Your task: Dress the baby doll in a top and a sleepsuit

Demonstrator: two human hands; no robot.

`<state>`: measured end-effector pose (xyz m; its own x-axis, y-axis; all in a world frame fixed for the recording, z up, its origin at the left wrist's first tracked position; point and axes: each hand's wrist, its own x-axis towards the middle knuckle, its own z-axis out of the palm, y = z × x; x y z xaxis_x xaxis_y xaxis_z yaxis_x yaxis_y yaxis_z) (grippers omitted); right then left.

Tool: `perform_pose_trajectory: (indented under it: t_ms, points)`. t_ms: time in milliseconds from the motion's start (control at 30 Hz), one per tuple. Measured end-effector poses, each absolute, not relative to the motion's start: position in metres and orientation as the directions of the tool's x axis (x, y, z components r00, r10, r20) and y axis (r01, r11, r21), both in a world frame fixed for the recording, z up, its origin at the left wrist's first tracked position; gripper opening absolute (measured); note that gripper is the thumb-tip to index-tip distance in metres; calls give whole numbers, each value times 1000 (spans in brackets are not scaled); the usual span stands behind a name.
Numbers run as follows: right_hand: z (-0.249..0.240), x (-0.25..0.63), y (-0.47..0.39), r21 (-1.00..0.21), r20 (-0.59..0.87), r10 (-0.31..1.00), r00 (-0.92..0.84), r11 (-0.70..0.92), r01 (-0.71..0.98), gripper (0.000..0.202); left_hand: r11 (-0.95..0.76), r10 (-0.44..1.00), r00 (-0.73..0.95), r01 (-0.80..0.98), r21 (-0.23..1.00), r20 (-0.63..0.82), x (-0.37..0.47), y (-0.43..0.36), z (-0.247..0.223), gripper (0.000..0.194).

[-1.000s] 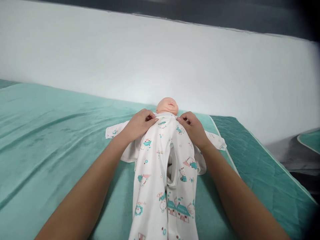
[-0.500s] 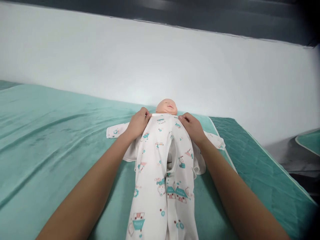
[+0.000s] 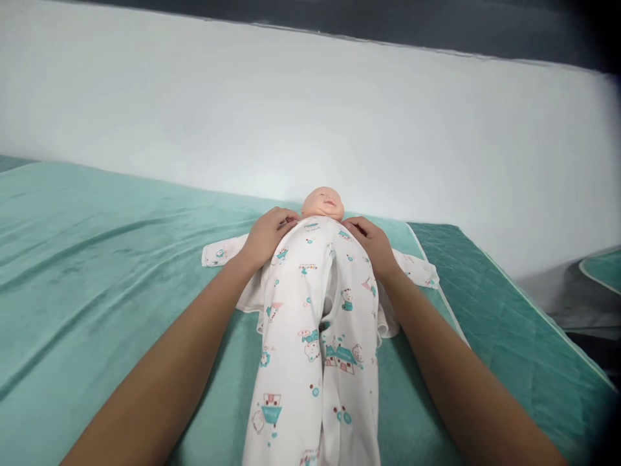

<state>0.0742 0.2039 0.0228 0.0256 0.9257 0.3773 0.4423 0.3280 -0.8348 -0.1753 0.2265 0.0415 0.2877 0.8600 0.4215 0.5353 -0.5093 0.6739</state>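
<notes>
A baby doll [image 3: 322, 202] lies on its back with its head toward the wall. Over its front are spread white printed open-crotch baby pants [image 3: 295, 310], their legs running toward me. Beneath them a matching baby top shows its left-side sleeve [image 3: 224, 251] and right-side sleeve [image 3: 417, 270], stretched outward. My left hand [image 3: 270, 234] is closed at the left end of the pants' waistband, beside the doll's neck. At the right end my right hand [image 3: 371, 243] has its fingers curled on the waistband. The fingertips of both hands are partly hidden.
Light green sheeting [image 3: 121, 259] with soft folds covers the bed. A darker quilted mat [image 3: 490, 304] lies along the right side. Behind the doll's head rises a white wall [image 3: 291, 110]. Another green-topped surface [image 3: 604, 268] stands at the far right.
The waistband has come down and curves over the doll's chest, close under its chin. Both hands have shifted slightly inward toward the neck. The view has tilted a little.
</notes>
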Motion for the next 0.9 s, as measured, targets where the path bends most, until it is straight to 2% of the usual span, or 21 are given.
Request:
perform_pose_trajectory:
  t_ms: [133,333,533,700,800,900]
  points:
    - [22,79,193,-795,427,904,-23,388,466,30,-562,826,333,543,623,455,-179,218,38,31]
    - [12,82,170,-746,516,856,20,438,502,30,-584,781,338,694,421,525,-187,192,24,42]
    - [-4,84,132,-666,610,792,40,484,567,32,-544,783,368,796,264,502,-203,147,8,45]
    - [0,80,93,-695,619,777,112,476,540,28,-545,766,296,770,332,570,-210,112,5,35]
    - [7,71,50,-690,626,769,131,468,552,23,-492,794,171,745,451,584,-213,78,7,23]
    - [3,59,-10,-682,603,794,77,463,567,19,-411,865,83,683,603,495,-215,27,5,16]
